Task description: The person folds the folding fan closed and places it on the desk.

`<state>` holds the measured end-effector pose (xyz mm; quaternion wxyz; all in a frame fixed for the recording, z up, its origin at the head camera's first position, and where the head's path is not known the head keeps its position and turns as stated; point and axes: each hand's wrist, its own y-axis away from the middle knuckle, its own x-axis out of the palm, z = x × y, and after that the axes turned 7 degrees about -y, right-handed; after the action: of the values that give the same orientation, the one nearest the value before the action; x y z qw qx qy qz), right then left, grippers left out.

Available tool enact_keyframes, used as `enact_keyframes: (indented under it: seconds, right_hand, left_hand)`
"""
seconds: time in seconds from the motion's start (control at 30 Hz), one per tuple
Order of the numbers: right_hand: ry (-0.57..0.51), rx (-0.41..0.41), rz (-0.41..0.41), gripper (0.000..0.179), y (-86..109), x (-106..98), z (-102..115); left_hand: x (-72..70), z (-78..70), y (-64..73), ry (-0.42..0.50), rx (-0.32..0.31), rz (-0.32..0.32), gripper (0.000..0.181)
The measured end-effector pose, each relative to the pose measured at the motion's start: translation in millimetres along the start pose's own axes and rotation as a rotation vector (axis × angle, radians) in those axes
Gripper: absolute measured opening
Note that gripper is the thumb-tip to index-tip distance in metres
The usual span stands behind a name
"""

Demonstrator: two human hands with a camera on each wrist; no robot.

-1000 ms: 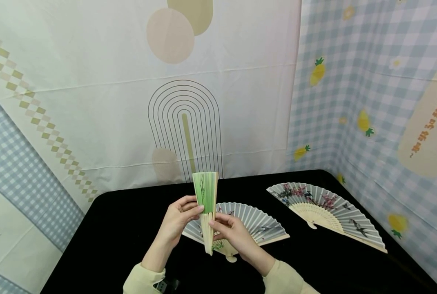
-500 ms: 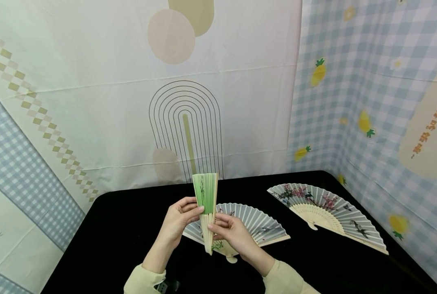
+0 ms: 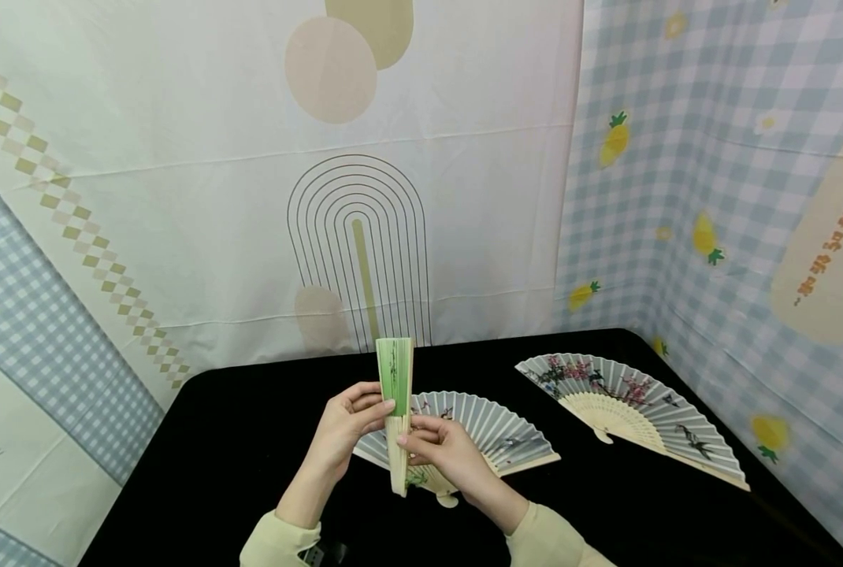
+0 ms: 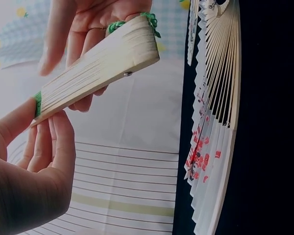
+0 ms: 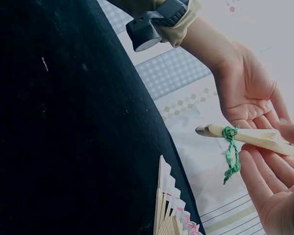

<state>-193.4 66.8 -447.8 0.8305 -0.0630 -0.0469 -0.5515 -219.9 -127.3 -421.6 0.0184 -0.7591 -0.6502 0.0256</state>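
Observation:
A nearly closed green folding fan (image 3: 395, 374) stands upright between both hands, its pale bamboo sticks pointing down. My left hand (image 3: 339, 429) pinches it where the green leaf meets the sticks, thumb in front and fingers behind. Lower down, my right hand (image 3: 450, 453) holds the sticks from the right side, its fingers behind them. In the left wrist view the bamboo sticks (image 4: 100, 66) lie stacked together, with a metal rivet near the end. A green cord (image 5: 230, 155) hangs from that end in the right wrist view.
Behind the hands, an open grey floral fan (image 3: 488, 425) lies on the black table (image 3: 251, 441), partly covered by the right hand. Another spread floral fan (image 3: 634, 394) lies to the right. Printed curtains (image 3: 180, 236) surround the table. A dark device (image 5: 149, 32) is strapped to the left wrist.
The green fan's top has narrowed, its right edge drawn in toward the left. The right thumb has shifted slightly left and down; the left hand stays nearly in place.

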Motion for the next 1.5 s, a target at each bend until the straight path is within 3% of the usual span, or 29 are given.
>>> enact_keyframes:
  seconds: [0.3,0.93,1.33,1.5]
  right_hand:
    - [0.023,-0.008,-0.034,0.046,-0.8,0.8,-2.6]
    - [-0.001,0.018,-0.022,0.04,1.3,1.3,-5.4]
    - [0.053,-0.019,-0.023,0.034,1.4,7.6,-16.1]
    - [0.009,-0.008,-0.015,0.032,-0.4,9.8,-18.6]
  left_hand:
    - [1.7,2.8,1.1,0.007,-0.018,0.012,0.038]
    - [0.4,7.1,0.7,-0.017,-0.023,0.017,0.038]
    - [-10.2,-5.0,-4.4,-0.015,-0.009,-0.027,0.034]
    - [-16.2,-9.0,-5.7,0.0,-0.009,-0.044,0.036]
